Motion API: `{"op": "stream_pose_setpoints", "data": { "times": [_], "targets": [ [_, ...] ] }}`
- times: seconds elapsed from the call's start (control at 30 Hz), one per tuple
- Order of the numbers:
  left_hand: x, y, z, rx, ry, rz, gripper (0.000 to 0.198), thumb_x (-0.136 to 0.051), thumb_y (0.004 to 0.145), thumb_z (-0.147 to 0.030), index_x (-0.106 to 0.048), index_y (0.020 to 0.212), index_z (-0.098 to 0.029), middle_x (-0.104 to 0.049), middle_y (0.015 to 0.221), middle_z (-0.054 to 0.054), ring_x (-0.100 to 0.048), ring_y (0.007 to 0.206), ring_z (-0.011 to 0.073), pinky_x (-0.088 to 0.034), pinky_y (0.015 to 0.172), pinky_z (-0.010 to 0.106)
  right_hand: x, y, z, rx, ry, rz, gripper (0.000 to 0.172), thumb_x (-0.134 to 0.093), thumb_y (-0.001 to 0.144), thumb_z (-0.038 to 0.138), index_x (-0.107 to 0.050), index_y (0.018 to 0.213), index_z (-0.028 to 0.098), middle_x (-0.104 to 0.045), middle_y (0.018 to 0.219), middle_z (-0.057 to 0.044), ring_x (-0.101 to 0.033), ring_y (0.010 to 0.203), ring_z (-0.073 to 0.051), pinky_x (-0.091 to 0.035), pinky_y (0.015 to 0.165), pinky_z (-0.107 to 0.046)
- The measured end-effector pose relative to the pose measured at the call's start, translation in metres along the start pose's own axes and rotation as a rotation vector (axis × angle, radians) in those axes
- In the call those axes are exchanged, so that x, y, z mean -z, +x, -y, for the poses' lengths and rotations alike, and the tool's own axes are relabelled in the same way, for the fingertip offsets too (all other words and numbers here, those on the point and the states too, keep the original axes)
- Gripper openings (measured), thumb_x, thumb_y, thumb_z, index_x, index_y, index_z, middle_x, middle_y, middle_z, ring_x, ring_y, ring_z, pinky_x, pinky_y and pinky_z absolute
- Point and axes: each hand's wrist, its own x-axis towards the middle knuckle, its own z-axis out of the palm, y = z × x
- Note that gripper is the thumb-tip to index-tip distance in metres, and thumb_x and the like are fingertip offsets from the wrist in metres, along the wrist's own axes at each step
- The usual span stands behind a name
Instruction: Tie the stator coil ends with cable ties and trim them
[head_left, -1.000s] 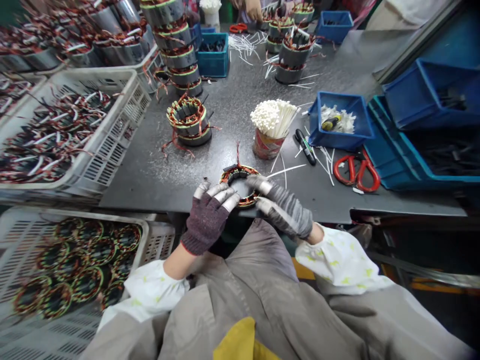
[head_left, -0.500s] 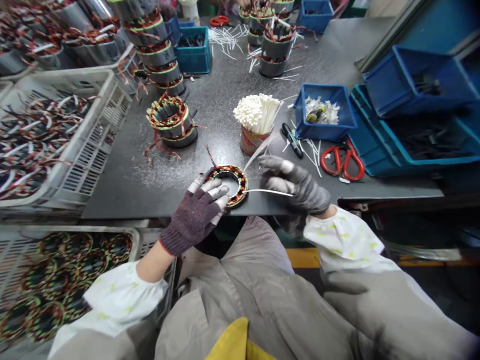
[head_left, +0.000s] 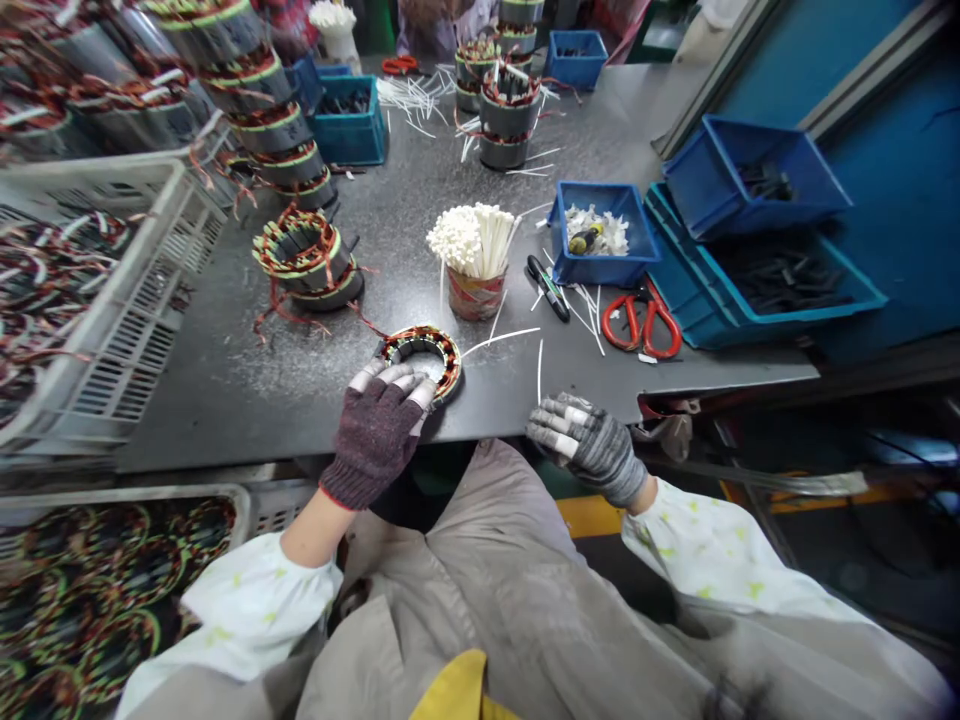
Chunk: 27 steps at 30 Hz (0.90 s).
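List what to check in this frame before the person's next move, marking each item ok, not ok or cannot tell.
1. Left hand on the wound stator ring: ok, fingers lie over its near rim.
2. Right hand free: ok, nothing visible in it, apart from the ring.
3. Ring well back from the bench edge: not ok, it sits close to the front edge.
4. White strips within reach: ok, loose beside the ring.
5. Ring's near windings undamaged: cannot tell, the left hand covers them.

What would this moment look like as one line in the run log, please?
left hand: on wound stator | right hand: empty, at edge of workbench
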Motion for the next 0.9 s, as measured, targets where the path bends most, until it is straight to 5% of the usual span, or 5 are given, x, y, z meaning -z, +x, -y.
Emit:
{"op": "stream_pose_setpoints", "data": {
  "times": [0.17, 0.37, 0.53, 0.67, 0.9],
  "targets": [
    [0.001, 0.002, -0.004, 0.04, 0.053, 0.02, 0.05, -0.06, 0.088, -0.017, -0.071, 0.136, -0.022, -0.079, 0.125, 0.014, -0.071, 0.121, 0.0332, -0.049, 0.114, 0.058, -0.001, 0.029, 0.007, -0.096, 0.111, -0.164, 0.024, -0.061, 0.102, 0.022, -0.081, 0.115, 0.028, -0.083, 0.112, -0.009, -0.08, 0.1, -0.026, -0.066, 0.089, -0.045],
    [0.004, 0.003, -0.011, 0.061, 0.05, 0.011, 0.053, -0.059, 0.088, -0.011, -0.068, 0.138, -0.024, -0.072, 0.142, 0.015, -0.057, 0.146, 0.0377, -0.033, 0.127, 0.072, 0.022, 0.085, 0.05, -0.681, 0.716, -0.711, 0.011, -0.071, 0.102, 0.036, -0.07, 0.107, 0.026, -0.082, 0.101, -0.005, -0.079, 0.082, -0.018, -0.067, 0.065, -0.029],
    [0.002, 0.001, 0.0, 0.078, -0.059, 0.103, 0.049, -0.057, 0.092, -0.015, -0.07, 0.137, -0.027, -0.077, 0.124, 0.009, -0.069, 0.125, 0.0294, -0.039, 0.127, 0.062, 0.017, 0.101, 0.08, -0.432, 0.946, -0.572, 0.006, -0.074, 0.099, 0.029, -0.07, 0.1, 0.024, -0.079, 0.099, -0.007, -0.08, 0.087, -0.019, -0.069, 0.075, -0.031],
    [-0.008, -0.001, -0.012, 0.141, -0.039, -0.042, 0.036, -0.055, 0.102, -0.021, -0.071, 0.134, -0.023, -0.078, 0.117, 0.01, -0.07, 0.12, 0.0272, -0.04, 0.126, 0.056, 0.004, 0.089, 0.088, -0.283, 0.848, -0.421, 0.005, -0.066, 0.102, 0.025, -0.068, 0.098, 0.023, -0.079, 0.106, -0.01, -0.081, 0.092, -0.02, -0.069, 0.078, -0.032],
    [-0.015, -0.001, -0.021, 0.203, -0.03, -0.1, 0.025, -0.055, 0.106, -0.022, -0.07, 0.126, -0.022, -0.079, 0.115, 0.008, -0.07, 0.124, 0.0259, -0.036, 0.129, 0.058, -0.006, 0.072, 0.095, -0.323, 0.884, -0.334, 0.004, -0.065, 0.103, 0.02, -0.067, 0.101, 0.022, -0.079, 0.109, -0.008, -0.08, 0.093, -0.017, -0.066, 0.077, -0.026]
  ]
}}
